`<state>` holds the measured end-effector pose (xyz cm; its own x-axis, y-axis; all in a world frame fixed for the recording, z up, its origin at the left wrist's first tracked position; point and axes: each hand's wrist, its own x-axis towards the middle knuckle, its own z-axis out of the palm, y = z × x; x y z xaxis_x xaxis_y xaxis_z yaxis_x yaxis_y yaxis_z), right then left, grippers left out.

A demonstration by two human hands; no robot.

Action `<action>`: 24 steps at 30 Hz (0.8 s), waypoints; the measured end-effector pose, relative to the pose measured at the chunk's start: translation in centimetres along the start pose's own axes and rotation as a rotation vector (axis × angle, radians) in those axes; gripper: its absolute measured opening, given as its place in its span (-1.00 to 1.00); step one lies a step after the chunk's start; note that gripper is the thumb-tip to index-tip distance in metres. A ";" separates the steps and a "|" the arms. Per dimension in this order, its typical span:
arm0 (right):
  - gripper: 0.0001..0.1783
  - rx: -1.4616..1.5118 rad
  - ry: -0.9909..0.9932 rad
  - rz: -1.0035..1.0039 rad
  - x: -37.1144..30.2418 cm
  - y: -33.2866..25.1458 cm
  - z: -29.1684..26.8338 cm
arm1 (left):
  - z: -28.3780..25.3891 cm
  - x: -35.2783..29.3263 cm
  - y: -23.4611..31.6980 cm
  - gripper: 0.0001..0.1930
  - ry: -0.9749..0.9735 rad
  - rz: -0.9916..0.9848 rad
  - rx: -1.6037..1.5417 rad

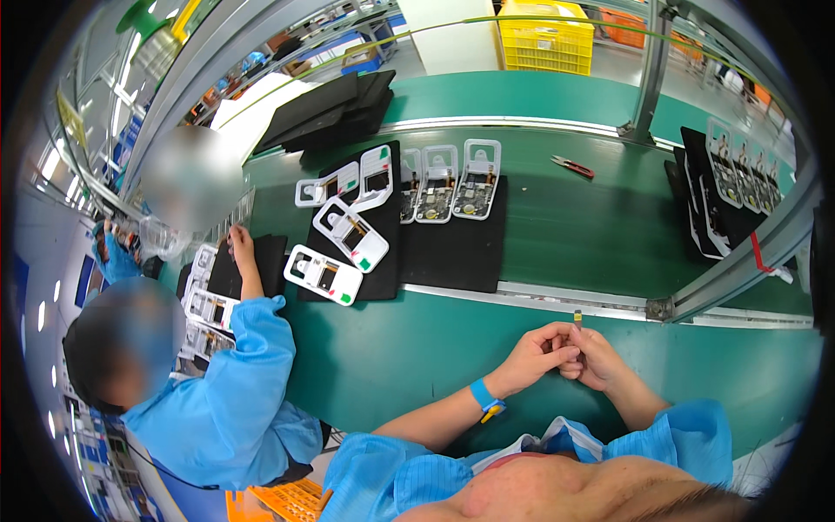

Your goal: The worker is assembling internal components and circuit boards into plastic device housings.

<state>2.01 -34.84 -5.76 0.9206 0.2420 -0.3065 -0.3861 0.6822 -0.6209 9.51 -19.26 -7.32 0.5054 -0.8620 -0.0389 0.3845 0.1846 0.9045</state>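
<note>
Head view, left to right. White handheld-device housings (323, 275), several, on black foam mats. Left hand (537, 355), blue wristband (481, 396) at the wrist: fingers curled against the other hand; whether it grips anything, cannot tell. Small flat strip (578, 319), yellow-tipped, upright above the fingertips: likely light, thin, easily creased (best pinched by its edges). Right hand (598, 360): thumb and finger apparently closed on the strip's lower end, forearm angled inward over the green bench (417, 344).

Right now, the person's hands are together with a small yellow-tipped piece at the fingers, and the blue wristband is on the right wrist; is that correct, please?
Not quite: the head view shows the blue wristband on the left wrist, not the right.
</note>
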 end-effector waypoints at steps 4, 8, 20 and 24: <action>-0.60 -0.051 -0.060 -0.009 -0.4 -0.2 0.1 | 0.3 0.2 0.2 -0.88 -0.028 -0.012 -0.109; -0.59 -0.097 -0.091 -0.006 -0.2 -0.1 0.2 | 0.3 -0.1 -0.1 -0.90 -0.006 0.051 -0.087; -0.67 -0.131 -0.030 -0.034 -0.3 0.2 0.3 | 0.4 -0.4 0.4 -0.81 -0.024 0.002 -0.120; -0.66 -0.138 -0.007 -0.023 -0.4 0.1 0.3 | 0.4 -0.2 0.1 -0.77 -0.058 0.018 -0.138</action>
<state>1.57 -34.68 -5.49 0.9294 0.2328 -0.2864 -0.3691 0.5861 -0.7213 9.17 -19.25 -7.04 0.4690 -0.8832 0.0047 0.4802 0.2595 0.8379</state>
